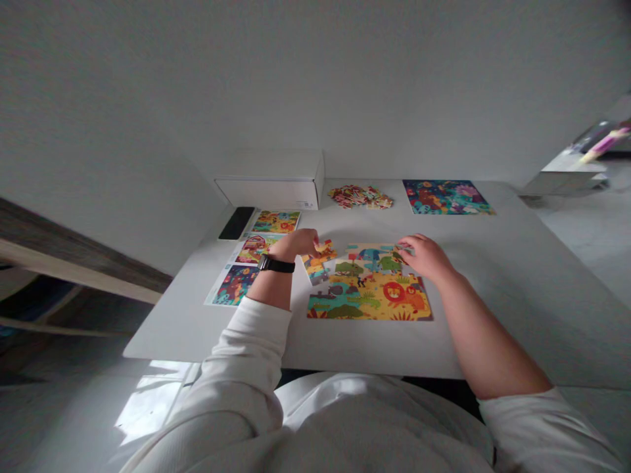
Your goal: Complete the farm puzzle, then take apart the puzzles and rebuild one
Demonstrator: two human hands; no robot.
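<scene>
A partly assembled jigsaw puzzle [367, 295] with lions, an elephant and trees lies on the white table. My left hand [302, 243], with a black watch [276, 264] at the wrist, curls over loose puzzle pieces [320, 261] left of the puzzle's upper part. Its fingers bend downward, and whatever lies between them is hidden. At the puzzle's upper right corner, my right hand [422, 255] has thumb and fingers pinched on a small puzzle piece [404, 247], mostly covered by the fingertips. Gaps show along the puzzle's left and upper right edges.
A pile of loose pieces [362, 196] lies at the back, beside a white box [271, 190]. A dark, colourful puzzle [446, 197] is at the back right. On the left are a black phone [237, 223] and a sheet with pictures [234, 285]. The table [507, 282] meets the wall behind.
</scene>
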